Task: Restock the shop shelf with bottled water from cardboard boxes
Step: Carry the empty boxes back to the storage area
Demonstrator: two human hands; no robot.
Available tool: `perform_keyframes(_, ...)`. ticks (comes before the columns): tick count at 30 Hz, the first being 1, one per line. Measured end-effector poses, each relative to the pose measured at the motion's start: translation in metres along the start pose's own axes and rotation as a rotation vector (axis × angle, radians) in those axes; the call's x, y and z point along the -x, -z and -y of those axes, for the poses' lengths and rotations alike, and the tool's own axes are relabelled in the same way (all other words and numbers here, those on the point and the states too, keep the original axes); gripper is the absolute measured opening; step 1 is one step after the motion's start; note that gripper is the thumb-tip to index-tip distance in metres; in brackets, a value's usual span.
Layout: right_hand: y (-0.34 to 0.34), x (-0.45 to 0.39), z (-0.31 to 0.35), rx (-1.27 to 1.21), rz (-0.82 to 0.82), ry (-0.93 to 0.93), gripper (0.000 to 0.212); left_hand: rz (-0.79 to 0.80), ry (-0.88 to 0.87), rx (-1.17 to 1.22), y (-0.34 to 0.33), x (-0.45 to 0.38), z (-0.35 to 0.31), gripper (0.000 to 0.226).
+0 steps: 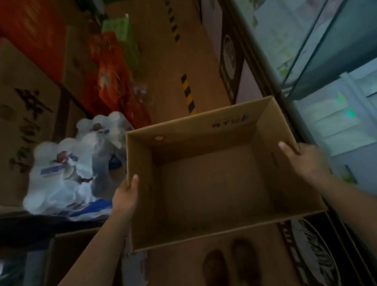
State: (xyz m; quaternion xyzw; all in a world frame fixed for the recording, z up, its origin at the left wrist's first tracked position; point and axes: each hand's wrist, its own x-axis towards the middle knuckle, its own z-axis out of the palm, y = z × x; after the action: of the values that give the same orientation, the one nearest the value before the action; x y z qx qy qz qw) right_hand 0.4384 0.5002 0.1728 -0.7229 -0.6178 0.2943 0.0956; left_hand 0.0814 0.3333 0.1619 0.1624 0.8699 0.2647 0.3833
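Note:
An open brown cardboard box is held in the air in front of me, above the aisle floor. Nothing lies inside it. My left hand grips its left wall, thumb hooked over the rim. On the opposite side my right hand grips the right wall, thumb inside the box. Shrink-wrapped packs of bottled water with white caps lie on the floor to the left, blurred.
Stacked cardboard cartons and red packs line the left side. Glass-fronted shelving runs along the right. Another carton stands at lower left. The brown aisle floor with a yellow-black stripe stretches ahead; my shoes show below.

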Motion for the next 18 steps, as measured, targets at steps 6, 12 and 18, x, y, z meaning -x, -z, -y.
perform_keyframes(6, -0.094, -0.070, -0.032, -0.039, 0.001, -0.085, 0.049, -0.059, 0.027, -0.016, -0.064, -0.097, 0.030, 0.031)
perform_keyframes(12, -0.185, -0.128, -0.079, -0.103, 0.051, -0.130, 0.050, -0.105, 0.009, -0.064, -0.129, -0.178, 0.072, 0.051)
perform_keyframes(18, -0.260, -0.169, -0.108, -0.108, 0.084, -0.129, 0.051, -0.091, 0.031, -0.038, -0.176, -0.231, 0.121, 0.048)
